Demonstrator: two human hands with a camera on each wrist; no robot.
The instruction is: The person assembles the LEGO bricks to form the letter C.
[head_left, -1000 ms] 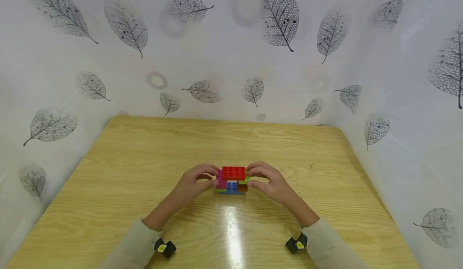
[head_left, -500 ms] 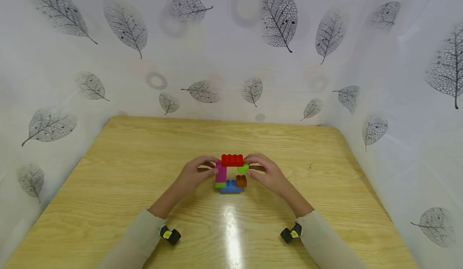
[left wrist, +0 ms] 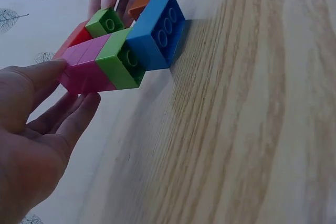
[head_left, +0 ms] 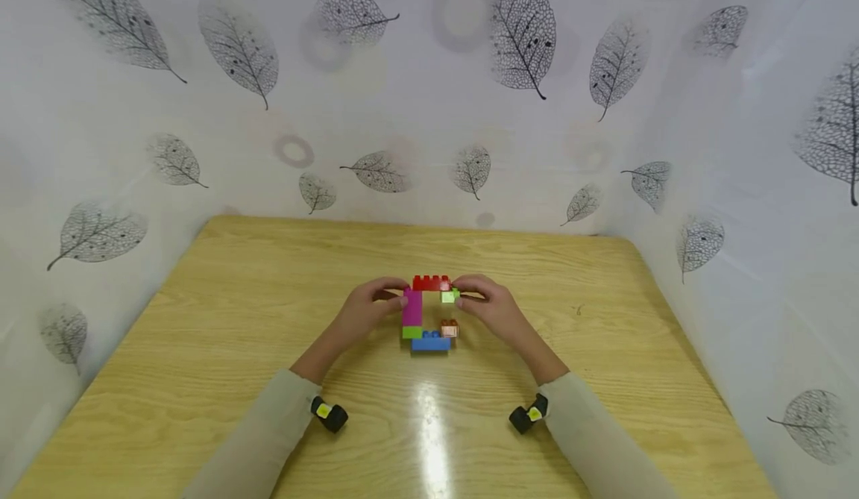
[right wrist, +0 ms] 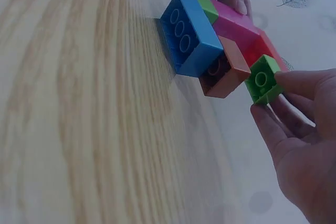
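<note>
Both hands hold a frame of joined toy building bricks off the wooden table. My left hand [head_left: 365,311] pinches the pink bricks [left wrist: 86,64] on the left side, thumb on one face and fingers opposite. Below the pink is a light green brick [left wrist: 121,61], joined to a blue brick [head_left: 431,344] at the bottom. A red brick [head_left: 432,283] spans the top. My right hand [head_left: 493,306] pinches a small green brick [right wrist: 263,80] under the red one's right end. An orange-brown brick [right wrist: 226,69] sits on the blue brick, a gap separating it from the small green brick.
The wooden table [head_left: 302,260] extends around the hands, with a bright reflection in front. A white leaf-patterned sheet [head_left: 416,96] rises behind and at both sides. Each wrist wears a small black camera, one left [head_left: 329,414] and one right [head_left: 528,414].
Both hands have tipped the brick frame from a top-down view to its front side and moved it slightly farther away. Their grips stay on the same bricks.
</note>
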